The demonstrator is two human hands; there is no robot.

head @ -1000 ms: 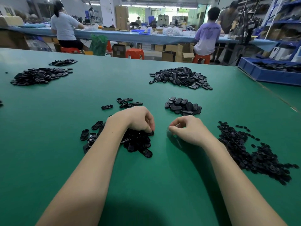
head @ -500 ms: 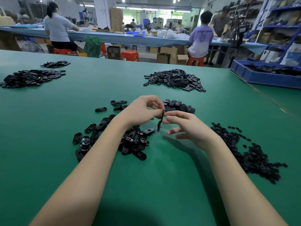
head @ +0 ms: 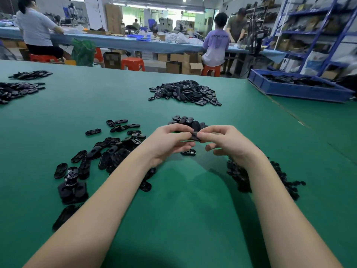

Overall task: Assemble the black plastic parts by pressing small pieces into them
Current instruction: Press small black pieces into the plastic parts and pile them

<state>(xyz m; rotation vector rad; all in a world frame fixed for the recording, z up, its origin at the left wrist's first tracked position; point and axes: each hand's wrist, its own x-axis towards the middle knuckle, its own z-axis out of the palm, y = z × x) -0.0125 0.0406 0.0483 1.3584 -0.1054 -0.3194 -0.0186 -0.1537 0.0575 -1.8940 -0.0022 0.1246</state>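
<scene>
While raised, both hands (head: 195, 141) pinch one black part (head: 195, 136) — fingers curled.

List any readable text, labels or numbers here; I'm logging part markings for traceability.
Purple shirt, back print: white lettering, too blurred to read.
Black part held in both hands: no marking visible.
Boxes under the far bench: no legible labels.
Nothing else carries readable text.

Green table (head: 183, 219) all round, glossy black parts (head: 108, 153) heaped on it (every pile black), a blue tray (head: 293, 91) at the right, orange-red stools (head: 133, 63) behind.
</scene>
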